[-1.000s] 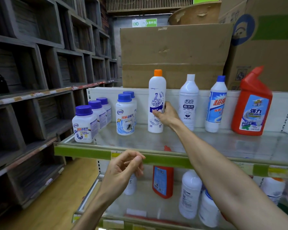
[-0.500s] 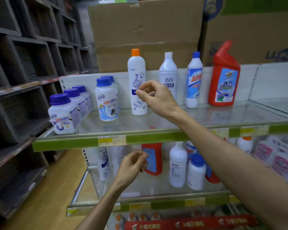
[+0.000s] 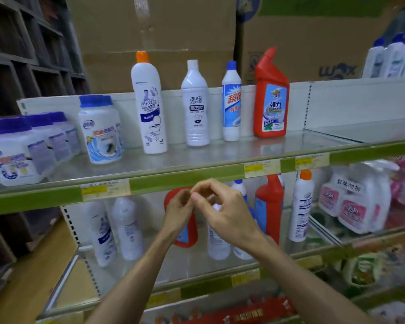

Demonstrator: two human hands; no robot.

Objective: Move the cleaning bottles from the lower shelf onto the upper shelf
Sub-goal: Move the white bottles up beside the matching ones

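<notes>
On the upper shelf (image 3: 187, 181) stand an orange-capped white bottle (image 3: 149, 106), a plain white bottle (image 3: 195, 108), a blue-capped bottle (image 3: 231, 104) and a red angled-neck bottle (image 3: 270, 97). The lower shelf (image 3: 197, 265) holds two white bottles (image 3: 103, 232) at the left, a red bottle (image 3: 185, 235), a white bottle (image 3: 216, 244), another red bottle (image 3: 269, 206) and an orange-capped bottle (image 3: 301, 206). My left hand (image 3: 178, 211) and right hand (image 3: 222, 211) hover together in front of the lower shelf, fingertips nearly touching. Both hold nothing. They partly hide the red and white bottles behind them.
Blue-lidded white jars (image 3: 101, 132) fill the upper shelf's left end. Pink-labelled spray bottles (image 3: 353, 202) sit at the lower right. Large cardboard boxes (image 3: 150, 31) rise behind the upper shelf. Dark wooden cubbies (image 3: 21, 54) line the left, over a wooden floor (image 3: 28, 284).
My right hand let go of the orange-capped bottle on the upper shelf and dropped below the shelf edge. The left hand rose slightly to meet it. The view swung right.
</notes>
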